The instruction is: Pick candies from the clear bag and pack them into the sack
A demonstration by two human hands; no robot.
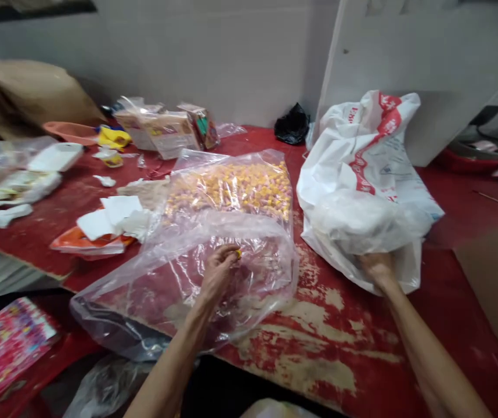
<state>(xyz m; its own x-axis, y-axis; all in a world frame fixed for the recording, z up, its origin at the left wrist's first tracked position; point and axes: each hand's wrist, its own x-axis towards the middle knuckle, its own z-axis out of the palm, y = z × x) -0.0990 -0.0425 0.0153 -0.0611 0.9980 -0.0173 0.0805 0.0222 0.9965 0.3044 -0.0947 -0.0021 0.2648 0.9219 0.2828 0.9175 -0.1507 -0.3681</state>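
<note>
Spread over the table is a large clear plastic bag (144, 278), with many small yellow and pink pieces (235, 183) in its far part. My left hand (222, 258) is over the near part of this bag, fingers pinched around a small yellow piece (238, 253). On the right, a white sack (340, 145) with red print leans against the wall, its mouth facing me. My right hand (375, 264) reaches into that mouth, beneath a crumpled translucent liner (357, 217); its fingers are hidden inside.
The red table (327, 325) has worn paint. Left of the clear bag lie white papers (118, 215) on an orange packet (87, 241), and an open white food box (35, 174). Wrapped cardboard packs (170, 130) and a black bag (292, 123) stand by the wall.
</note>
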